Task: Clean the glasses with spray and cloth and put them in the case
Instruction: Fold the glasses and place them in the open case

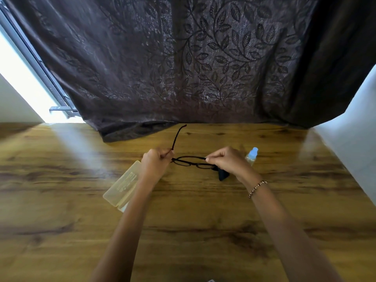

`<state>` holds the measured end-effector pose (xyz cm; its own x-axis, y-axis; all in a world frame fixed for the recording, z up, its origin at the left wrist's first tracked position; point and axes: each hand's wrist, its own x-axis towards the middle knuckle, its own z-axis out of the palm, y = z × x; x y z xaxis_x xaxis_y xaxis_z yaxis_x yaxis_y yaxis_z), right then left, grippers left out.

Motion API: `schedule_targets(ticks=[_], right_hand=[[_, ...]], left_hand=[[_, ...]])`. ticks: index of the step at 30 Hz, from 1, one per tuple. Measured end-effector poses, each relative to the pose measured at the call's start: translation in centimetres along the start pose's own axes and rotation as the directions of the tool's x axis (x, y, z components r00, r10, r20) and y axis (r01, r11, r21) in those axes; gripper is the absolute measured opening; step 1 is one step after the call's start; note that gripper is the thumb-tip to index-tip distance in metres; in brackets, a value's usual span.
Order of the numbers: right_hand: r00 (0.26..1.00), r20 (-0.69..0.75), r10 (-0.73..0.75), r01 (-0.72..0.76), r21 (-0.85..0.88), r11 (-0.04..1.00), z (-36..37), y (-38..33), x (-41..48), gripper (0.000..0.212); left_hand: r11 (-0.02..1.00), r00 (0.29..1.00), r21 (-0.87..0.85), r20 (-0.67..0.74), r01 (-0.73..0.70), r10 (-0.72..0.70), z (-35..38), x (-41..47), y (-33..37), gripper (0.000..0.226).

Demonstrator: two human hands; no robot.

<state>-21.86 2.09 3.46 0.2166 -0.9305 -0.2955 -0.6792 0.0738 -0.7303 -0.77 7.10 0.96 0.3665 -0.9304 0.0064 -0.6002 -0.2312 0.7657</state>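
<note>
Case (121,185): on the table, left of the glasses and nearer the person.
Left hand (155,162): fingers curled, pinching the glasses (193,162) at their left hinge; that temple stands out, unfolded.
Right hand (225,159): pinching their right end.
Cloth (222,175): just under that hand; grip unclear.
Spray bottle (252,155): right of the glasses, untouched.

Assessment: a temple is probably being folded or unfolded. The next move needs one hand freed.
</note>
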Motion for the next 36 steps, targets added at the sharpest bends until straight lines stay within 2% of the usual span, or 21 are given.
schedule_targets(ticks=[3, 6, 10, 14, 19, 23, 26, 28, 31, 34, 36], right_hand=[[1.000, 0.015, -0.023, 0.023, 0.003, 1.000, 0.1, 0.3, 0.1, 0.010], [0.999, -0.022, -0.033, 0.035, 0.082, 0.996, 0.2, 0.7, -0.1, 0.010], [0.996, -0.091, -0.022, 0.038, 0.178, 0.983, 0.1, 0.8, -0.1, 0.029], [0.991, -0.133, -0.010, 0.044, 0.258, 0.965, -0.1, 0.8, -0.1, 0.040], [0.987, -0.158, -0.010, 0.063, 0.334, 0.941, -0.2, 0.9, 0.0, 0.034], [0.995, -0.103, -0.003, 0.039, 0.349, 0.936, -0.1, 1.2, 0.3, 0.010], [0.999, -0.048, 0.025, -0.005, 0.373, 0.928, 0.0, 1.5, 0.6, 0.009], [0.999, -0.007, 0.034, -0.029, 0.377, 0.926, 0.0, 1.8, 0.7, 0.009], [0.994, 0.109, -0.004, -0.029, 0.299, 0.954, -0.1, 2.1, 0.9, 0.005], [0.970, 0.235, -0.054, 0.006, 0.200, 0.980, -0.1, 2.0, 0.8, 0.009], [0.961, 0.258, -0.094, 0.076, 0.080, 0.994, 0.0, 1.7, 0.6, 0.009]], left_hand=[[0.997, 0.999, 0.070, 0.043, -0.018, 0.015, -0.3, 0.1, 0.0, 0.025], [0.989, 0.996, 0.140, 0.078, -0.043, 0.032, -0.7, 0.2, 0.0, 0.026], [0.976, 0.988, 0.194, 0.132, -0.099, 0.074, -1.0, 0.3, 0.0, 0.024], [0.965, 0.987, 0.231, 0.128, -0.121, 0.093, -0.8, 0.5, -0.1, 0.024], [0.957, 0.984, 0.260, 0.153, -0.131, 0.093, -0.7, 0.5, -0.4, 0.025], [0.965, 0.974, 0.229, 0.211, -0.125, 0.076, -0.9, 0.4, -0.6, 0.024], [0.983, 0.958, 0.167, 0.285, -0.079, 0.028, -1.3, 0.5, -0.9, 0.018], [0.992, 0.940, 0.111, 0.341, -0.058, 0.017, -1.5, 0.6, -1.1, 0.023], [1.000, 0.884, 0.004, 0.467, 0.024, -0.024, -1.9, 0.7, -1.6, 0.027], [0.992, 0.843, -0.025, 0.531, 0.122, -0.090, -2.1, 0.9, -2.1, 0.013], [0.987, 0.828, -0.030, 0.549, 0.156, -0.114, -2.1, 0.8, -2.3, 0.009]])
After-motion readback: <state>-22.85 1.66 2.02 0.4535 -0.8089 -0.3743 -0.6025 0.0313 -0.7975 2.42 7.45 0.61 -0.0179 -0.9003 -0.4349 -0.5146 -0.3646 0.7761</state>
